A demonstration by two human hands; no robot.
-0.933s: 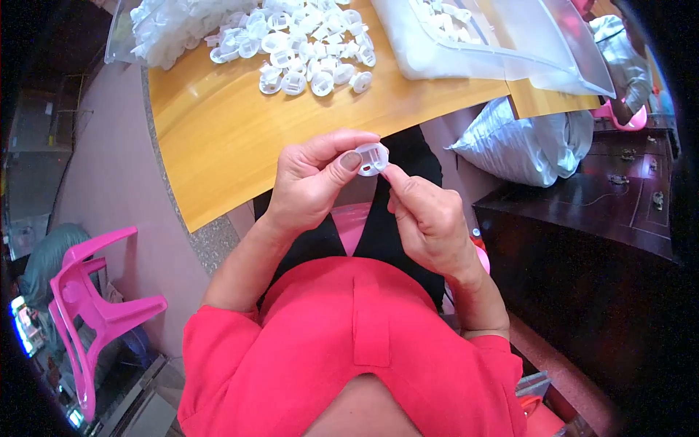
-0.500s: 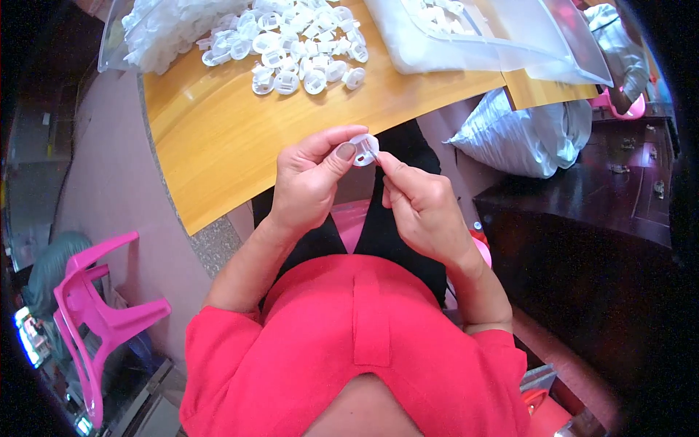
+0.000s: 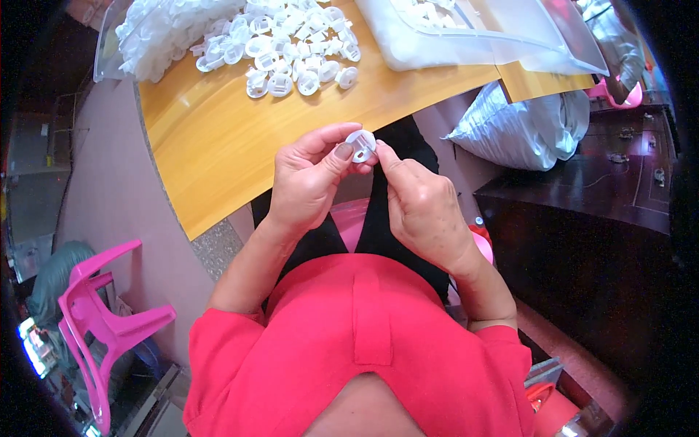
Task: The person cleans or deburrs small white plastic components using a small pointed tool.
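Since the last frame, the right hand's (image 3: 431, 207) fingertips have slid slightly up the rim of the white plastic disc (image 3: 362, 146), toward the desk (image 3: 211, 146). The disc sits just off the desk's near edge, above the lap, slotted face up; being round, it shows no long axis. The left hand's (image 3: 306, 176) fingers grip its left side, thumb on top. It lies just left of the right fingers, which are drawn together against its right rim; whether they pinch anything, I cannot tell. More white parts (image 3: 266, 61) lie toward the desk's far edge.
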